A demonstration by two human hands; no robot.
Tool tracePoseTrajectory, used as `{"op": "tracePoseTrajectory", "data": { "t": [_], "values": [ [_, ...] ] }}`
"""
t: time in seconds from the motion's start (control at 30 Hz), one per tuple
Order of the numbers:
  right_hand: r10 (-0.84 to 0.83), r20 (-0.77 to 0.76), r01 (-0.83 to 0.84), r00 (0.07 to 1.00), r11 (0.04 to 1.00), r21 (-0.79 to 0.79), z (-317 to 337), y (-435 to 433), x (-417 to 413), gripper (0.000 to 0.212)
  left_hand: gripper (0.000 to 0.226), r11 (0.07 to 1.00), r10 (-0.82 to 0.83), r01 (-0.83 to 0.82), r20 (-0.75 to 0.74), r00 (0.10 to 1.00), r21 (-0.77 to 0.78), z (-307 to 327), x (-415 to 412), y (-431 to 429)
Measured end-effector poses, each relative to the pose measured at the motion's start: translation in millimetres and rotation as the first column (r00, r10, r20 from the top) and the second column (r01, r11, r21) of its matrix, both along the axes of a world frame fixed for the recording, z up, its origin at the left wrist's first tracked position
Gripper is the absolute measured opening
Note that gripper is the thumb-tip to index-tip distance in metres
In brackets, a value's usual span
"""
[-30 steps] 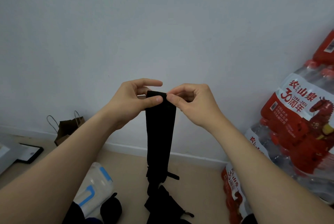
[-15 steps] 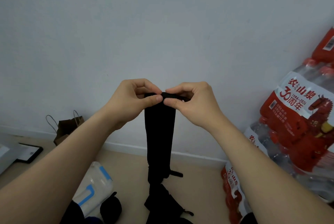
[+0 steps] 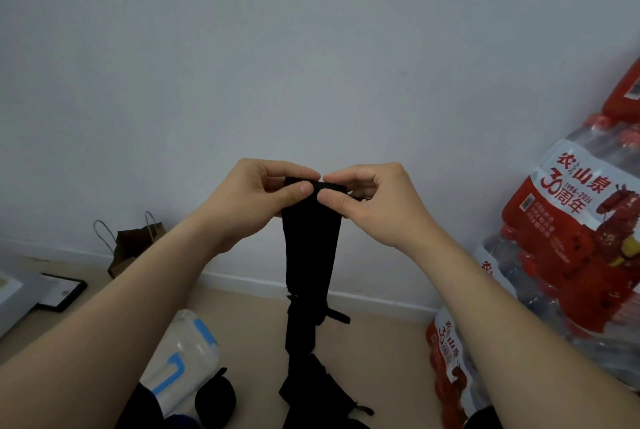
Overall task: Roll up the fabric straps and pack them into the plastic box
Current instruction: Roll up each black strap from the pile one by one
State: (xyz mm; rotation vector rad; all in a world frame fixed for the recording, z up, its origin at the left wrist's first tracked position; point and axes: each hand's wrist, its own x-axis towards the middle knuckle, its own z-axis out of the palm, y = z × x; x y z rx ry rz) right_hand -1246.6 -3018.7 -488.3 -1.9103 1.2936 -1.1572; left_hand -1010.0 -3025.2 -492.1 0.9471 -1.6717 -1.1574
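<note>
A long black fabric strap (image 3: 309,248) hangs straight down in front of me, its lower end bunched on the floor. My left hand (image 3: 256,200) and my right hand (image 3: 372,203) both pinch its top edge, which is folded over into a small first turn between my thumbs and fingers. A clear plastic box (image 3: 180,359) with blue clips lies on the floor at lower left, partly hidden by my left forearm. A rolled black strap (image 3: 215,397) sits right beside the box.
A brown paper bag (image 3: 133,245) stands against the white wall at left. Flat dark and white items (image 3: 62,293) lie at far left. Red packs of bottled water (image 3: 571,255) are stacked at the right.
The strap's top edge went from flat to folded over into a small roll between my fingers. Both hands stayed at the same height, thumbs closer together.
</note>
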Motion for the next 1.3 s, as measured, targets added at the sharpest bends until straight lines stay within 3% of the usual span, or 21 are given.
{"op": "tracePoseTrajectory", "data": {
  "t": [0.07,0.27,0.53,0.7,0.87,1.0,1.17,1.3],
  "values": [
    [0.047,-0.042,-0.045,0.998,0.997,0.06,-0.8,-0.6,-2.3,0.022,0.025,0.999,0.002,-0.002,0.003,1.0,-0.035,-0.9,1.8,-0.9],
    [0.006,0.011,-0.005,1.0,0.999,-0.051,-1.5,-0.8,2.7,0.018,0.017,0.997,-0.015,0.025,0.131,0.991,-0.073,-0.9,-2.0,0.8],
    [0.005,0.152,-0.023,0.988,0.993,0.116,-0.6,-0.1,0.3,0.011,0.017,0.976,0.058,-0.022,0.159,0.986,-0.219,-0.7,-5.6,1.3],
    [-0.008,0.136,0.001,0.991,0.999,0.051,-0.2,3.8,5.8,0.029,0.023,0.982,0.113,-0.094,0.11,0.987,-0.163,-1.7,-7.2,-0.6],
    [0.064,0.132,-0.07,0.989,0.997,0.038,3.3,3.2,5.8,0.015,0.019,0.983,0.119,-0.111,0.046,0.992,-0.143,0.3,0.3,-2.3],
    [-0.02,0.117,0.03,0.993,0.997,-0.077,2.7,4.1,12.1,0.022,0.008,0.989,0.094,-0.083,0.083,0.992,-0.12,1.9,-2.1,-2.4],
    [-0.008,0.082,0.019,0.997,0.991,-0.132,-0.8,7.1,14.3,0.025,0.017,0.99,0.054,-0.037,0.129,0.99,-0.133,4.3,-0.2,0.4],
    [0.047,0.105,-0.048,0.993,0.999,0.006,1.0,4.1,6.3,0.017,0.019,0.988,0.045,-0.037,0.049,0.998,-0.15,4.3,4.3,1.6]
  ]
}}
